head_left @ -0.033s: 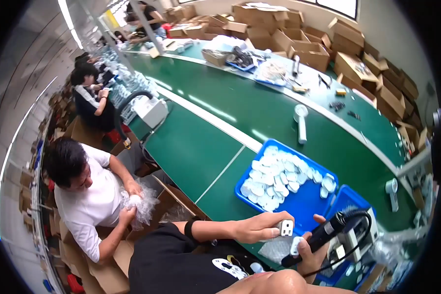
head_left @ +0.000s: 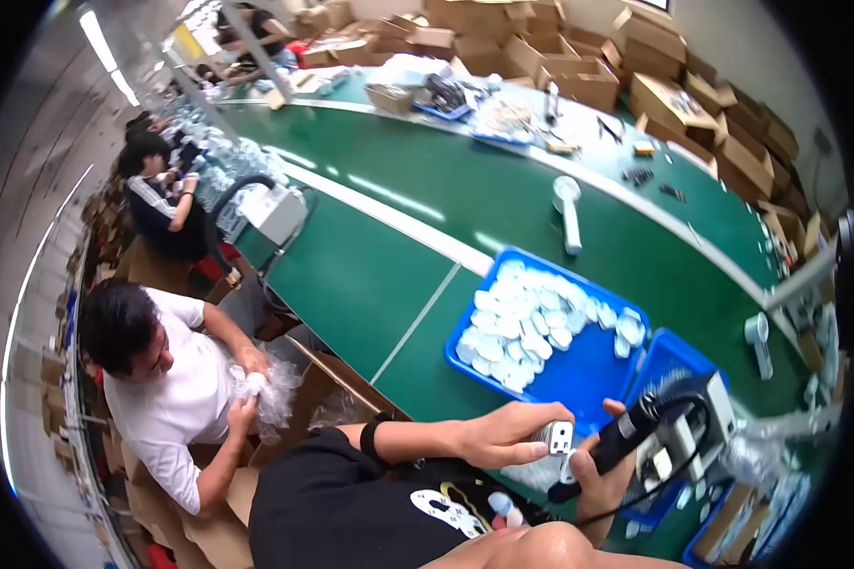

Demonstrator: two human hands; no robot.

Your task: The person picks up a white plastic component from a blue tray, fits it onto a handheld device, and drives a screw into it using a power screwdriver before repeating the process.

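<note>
My left hand (head_left: 512, 435) is closed around a small white part with a flat end face and dark holes (head_left: 561, 437). My right hand (head_left: 609, 474) grips a black electric screwdriver (head_left: 626, 435), its cable looping at the right. The screwdriver lies slanted, its narrow end toward my lap. Close to my right thumb is a small white piece (head_left: 567, 468), partly hidden; whether it touches the held part I cannot tell. Just beyond both hands stands a blue tray (head_left: 579, 379) with many pale flat rounded pieces (head_left: 517, 322).
A second blue tray (head_left: 669, 353) and a grey-white device (head_left: 697, 446) stand at the right. White handheld fans (head_left: 569, 213) lie on the green table (head_left: 370, 294). At my left, a co-worker (head_left: 161, 379) handles clear plastic wrap (head_left: 277, 398). Cardboard boxes (head_left: 579, 76) pile up at the back.
The whole view has shifted a little, so the table and trays sit slightly further left and higher. Both hands keep their holds; the white piece by my right thumb shows less.
</note>
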